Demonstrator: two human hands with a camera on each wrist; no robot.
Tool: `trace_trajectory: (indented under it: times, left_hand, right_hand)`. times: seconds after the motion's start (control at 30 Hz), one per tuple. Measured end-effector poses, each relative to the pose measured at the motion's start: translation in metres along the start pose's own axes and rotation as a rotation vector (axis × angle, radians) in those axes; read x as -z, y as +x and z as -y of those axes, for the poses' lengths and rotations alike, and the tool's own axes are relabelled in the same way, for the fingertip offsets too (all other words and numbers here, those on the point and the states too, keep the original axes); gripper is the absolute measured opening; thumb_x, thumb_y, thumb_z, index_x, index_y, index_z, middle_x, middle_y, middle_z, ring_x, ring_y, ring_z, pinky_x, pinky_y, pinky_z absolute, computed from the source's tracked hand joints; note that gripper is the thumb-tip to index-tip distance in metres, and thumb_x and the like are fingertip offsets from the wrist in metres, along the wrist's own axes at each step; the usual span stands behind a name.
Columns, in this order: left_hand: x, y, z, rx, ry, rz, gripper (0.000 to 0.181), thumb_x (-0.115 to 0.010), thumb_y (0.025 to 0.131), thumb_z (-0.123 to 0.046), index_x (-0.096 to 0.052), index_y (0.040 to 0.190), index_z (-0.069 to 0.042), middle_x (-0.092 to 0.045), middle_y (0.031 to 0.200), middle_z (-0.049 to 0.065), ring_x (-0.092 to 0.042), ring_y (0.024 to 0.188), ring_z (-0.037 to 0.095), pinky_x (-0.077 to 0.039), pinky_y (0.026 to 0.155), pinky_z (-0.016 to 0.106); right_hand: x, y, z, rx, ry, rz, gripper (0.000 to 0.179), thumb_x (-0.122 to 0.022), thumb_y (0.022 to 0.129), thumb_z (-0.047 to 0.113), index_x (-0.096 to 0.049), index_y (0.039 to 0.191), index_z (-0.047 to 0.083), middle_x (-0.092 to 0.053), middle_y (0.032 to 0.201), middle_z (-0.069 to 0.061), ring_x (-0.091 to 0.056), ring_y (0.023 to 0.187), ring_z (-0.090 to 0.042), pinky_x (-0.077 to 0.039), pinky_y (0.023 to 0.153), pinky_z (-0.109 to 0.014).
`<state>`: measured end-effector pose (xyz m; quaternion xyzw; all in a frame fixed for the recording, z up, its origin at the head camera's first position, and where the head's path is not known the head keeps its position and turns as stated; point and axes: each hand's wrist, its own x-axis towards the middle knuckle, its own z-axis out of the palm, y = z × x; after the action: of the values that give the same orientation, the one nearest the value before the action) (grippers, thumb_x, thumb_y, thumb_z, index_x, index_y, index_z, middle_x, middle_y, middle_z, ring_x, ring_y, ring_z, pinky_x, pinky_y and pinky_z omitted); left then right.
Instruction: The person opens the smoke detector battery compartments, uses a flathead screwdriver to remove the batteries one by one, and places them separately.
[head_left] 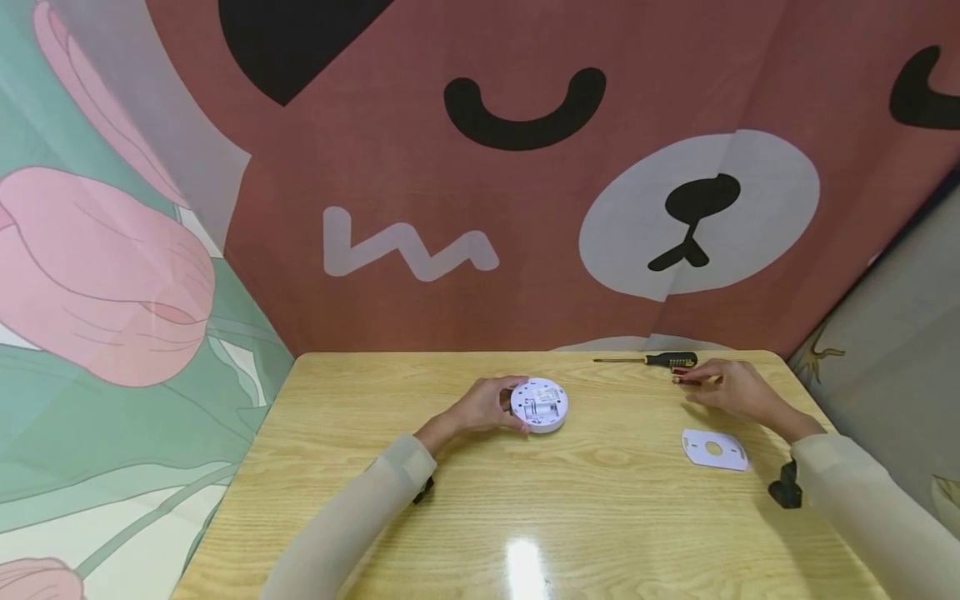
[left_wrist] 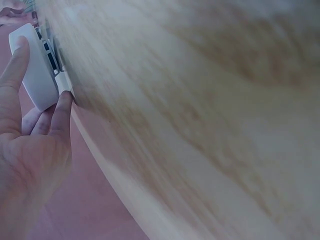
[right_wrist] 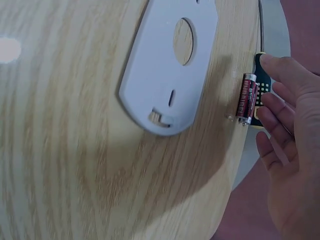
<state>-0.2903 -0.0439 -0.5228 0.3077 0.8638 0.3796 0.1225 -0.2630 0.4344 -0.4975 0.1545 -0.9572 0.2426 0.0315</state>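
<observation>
A round white smoke detector (head_left: 542,408) sits toward the back middle of the table, its underside up and an uncovered battery compartment showing. My left hand (head_left: 487,406) grips its left rim between thumb and fingers. In the left wrist view the detector (left_wrist: 34,70) is seen from its side, the thumb on its white casing. At the back right, two small red batteries (right_wrist: 246,100) lie side by side. My right hand (head_left: 731,390) is at them, thumb and fingers apart around their near side; no firm pinch shows in the right wrist view.
Behind the batteries lies a screwdriver (head_left: 670,360) with a black and yellow handle, its shaft pointing left. A flat white mounting plate (head_left: 697,450) with a round hole lies in front of my right hand. A printed cloth (head_left: 525,308) hangs behind the wooden table (head_left: 600,517).
</observation>
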Motion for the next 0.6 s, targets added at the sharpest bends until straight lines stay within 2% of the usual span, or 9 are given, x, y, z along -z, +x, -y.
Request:
trace_trajectory:
  times: [0.17,0.3,0.6]
  left_hand:
    - [-0.001,0.000,0.001,0.002,0.000,0.001,0.094,-0.098,0.076,-0.029,-0.053,0.156,-0.008,-0.065,0.146,0.007,-0.064,0.124,0.014,-0.050,0.104,0.029]
    - [-0.001,0.001,0.002,0.001,-0.006,0.002,0.094,-0.098,0.076,-0.029,-0.052,0.156,-0.008,-0.064,0.147,0.007,-0.063,0.124,0.014,-0.050,0.105,0.030]
    - [-0.001,0.000,0.001,0.009,0.004,-0.002,0.094,-0.098,0.077,-0.030,-0.052,0.156,-0.010,-0.063,0.149,0.007,-0.062,0.127,0.015,-0.050,0.107,0.031]
  right_hand:
    - [0.006,-0.005,0.003,-0.002,-0.023,0.003,0.046,-0.091,0.086,0.025,-0.077,0.123,0.001,-0.076,0.113,-0.018,-0.071,0.100,-0.038,-0.059,0.075,-0.041]
    - [0.010,-0.009,0.006,0.019,-0.036,0.011,0.052,-0.092,0.084,0.027,-0.075,0.126,0.000,-0.075,0.114,-0.017,-0.071,0.101,-0.039,-0.060,0.078,-0.047]
    - [0.015,-0.020,0.012,0.091,-0.090,0.046,0.060,-0.095,0.080,0.032,-0.075,0.126,0.000,-0.074,0.116,-0.014,-0.070,0.100,-0.035,-0.060,0.080,-0.048]
